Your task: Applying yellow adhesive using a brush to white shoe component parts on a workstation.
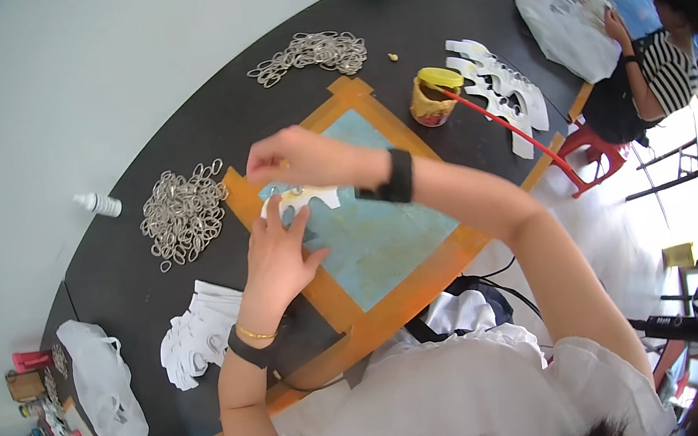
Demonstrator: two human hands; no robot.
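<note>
White cut-out piece (324, 196) flat under the left hand (277, 262), right at its fingertips, and just on the near side of the right hand (294, 156); bare end pointing out to the right of the left fingers. Left hand spread wide, thumb apart, fingertips down on the piece. Right hand just beyond, fingers curled narrow together above the piece's far edge; cannot tell, at such small size, whether pinching anything. Small metal ring (298, 189) by the left fingertips. Beneath both hands, blue mat (397, 242) bordered with orange tape (428, 274). Left of the left hand and slightly farther out, heap of metal rings (185, 214); left and nearer the body, stack of white cut-outs (204, 332). Right of the right hand, past the forearm, yellow jar (430, 107) with red stick (500, 121) leaning out.
</note>
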